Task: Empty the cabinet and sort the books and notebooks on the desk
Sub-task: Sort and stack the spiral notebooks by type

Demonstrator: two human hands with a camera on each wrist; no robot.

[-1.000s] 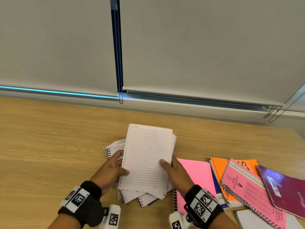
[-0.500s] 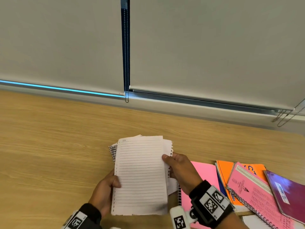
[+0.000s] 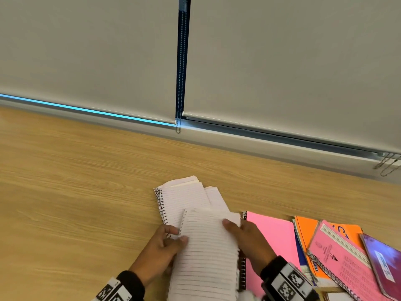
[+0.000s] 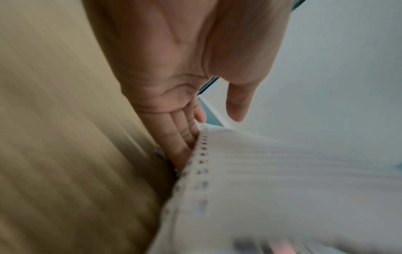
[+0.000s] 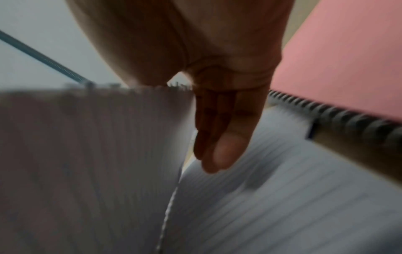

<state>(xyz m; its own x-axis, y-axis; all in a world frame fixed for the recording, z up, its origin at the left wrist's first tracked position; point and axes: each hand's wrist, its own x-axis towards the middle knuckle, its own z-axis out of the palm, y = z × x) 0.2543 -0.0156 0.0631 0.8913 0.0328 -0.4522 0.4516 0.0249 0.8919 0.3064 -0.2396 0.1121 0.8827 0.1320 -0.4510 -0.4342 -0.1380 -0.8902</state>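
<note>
Both hands hold a stack of loose lined sheets (image 3: 206, 253) just above the wooden desk (image 3: 76, 192). My left hand (image 3: 165, 244) grips the punched left edge, thumb on top and fingers underneath (image 4: 182, 144). My right hand (image 3: 245, 235) grips the right edge, thumb on the top sheet, fingers (image 5: 219, 137) behind. In the blurred wrist views the sheets (image 4: 261, 180) (image 5: 87, 154) fill the lower part. An open spiral notebook (image 3: 178, 198) with more loose pages lies under and beyond them.
To the right lie a plain pink spiral notebook (image 3: 273, 233), an orange one (image 3: 306, 229), a printed pink spiral notebook (image 3: 340, 257) and a purple book (image 3: 384, 263). Roller blinds (image 3: 282, 61) with a bead chain (image 3: 181, 83) close off the desk's far edge.
The stack of loose sheets has come down and toward me, off the open spiral notebook, which now shows. Both hands have kept their hold on its edges.
</note>
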